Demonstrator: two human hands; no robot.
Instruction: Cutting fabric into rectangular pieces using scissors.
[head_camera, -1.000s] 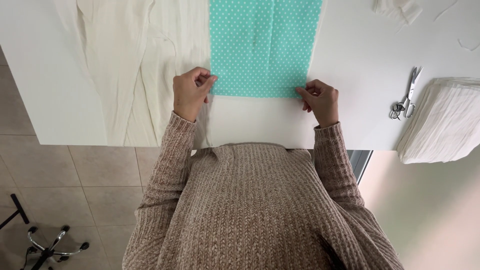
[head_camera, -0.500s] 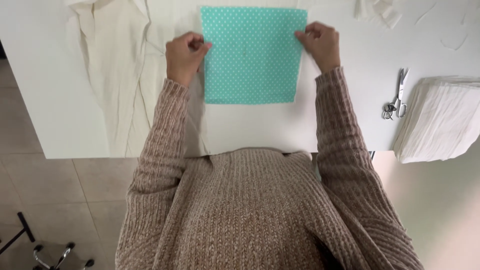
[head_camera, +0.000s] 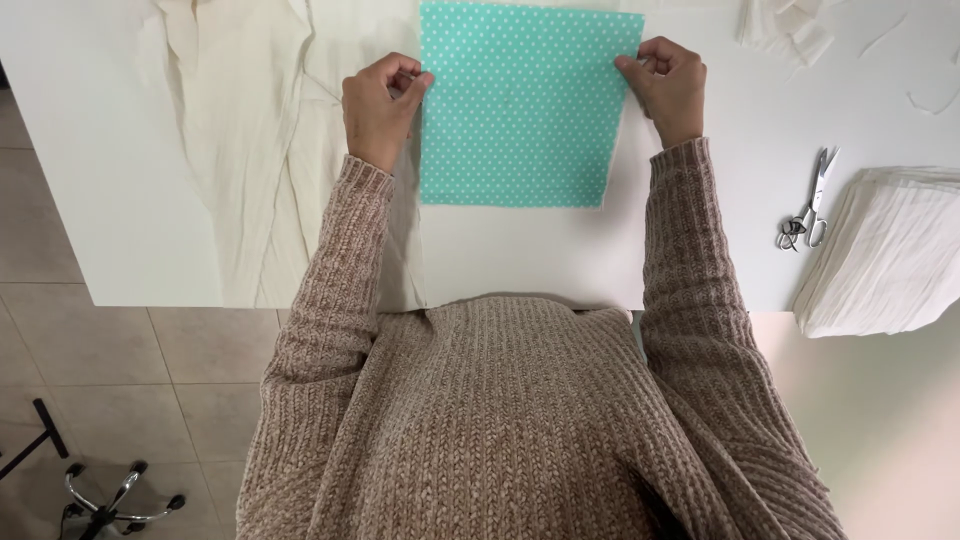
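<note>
A rumpled cream cloth (head_camera: 245, 150) lies on the white bench (head_camera: 120, 200), left of the teal dotted fabric square (head_camera: 525, 105). The left hand (head_camera: 380, 105) pinches the square's left edge near its upper corner; the right hand (head_camera: 668, 88) pinches its right edge opposite. The square lies flat on the bench between them. Right of the square rest scissors (head_camera: 810, 205), and further right a stack of folded cream cloths (head_camera: 890, 250).

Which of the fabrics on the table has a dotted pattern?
The turquoise cloth pinched by both hands; the cream fabric at left and the white stack at right are plain.
</note>
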